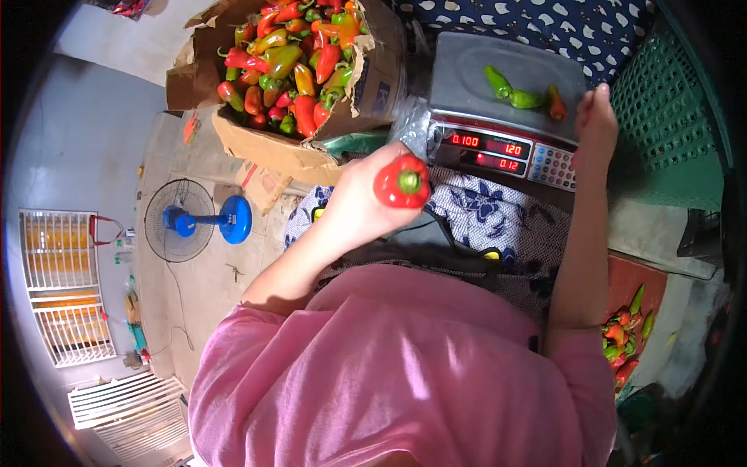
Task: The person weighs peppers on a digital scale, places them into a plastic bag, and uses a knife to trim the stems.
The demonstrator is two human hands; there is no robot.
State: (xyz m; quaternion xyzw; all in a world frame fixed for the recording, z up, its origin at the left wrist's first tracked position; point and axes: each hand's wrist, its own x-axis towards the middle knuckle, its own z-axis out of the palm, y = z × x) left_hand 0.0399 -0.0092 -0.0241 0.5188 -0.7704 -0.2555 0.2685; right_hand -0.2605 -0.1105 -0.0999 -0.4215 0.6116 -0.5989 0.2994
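Note:
My left hand (364,201) is closed around a red pepper (401,183), its green stem end turned up toward me. My right hand (597,124) is at the right edge of a digital scale (467,74), fingers curled in; whatever they may hold is hidden. On the scale's grey pan lie a green pepper (497,81), a second green pepper (527,99) and an orange one (556,103), close to that hand. Red digits glow on the scale's front display (486,152). Left of the scale stands a torn cardboard box (373,74) full of red, orange and green peppers (299,66).
A green perforated plastic crate (669,117) stands right of the scale. More peppers (625,331) lie on the floor at the lower right. A blue fan (183,222) with a trailing cord is on the floor to the left. Patterned cloth (498,210) covers my lap.

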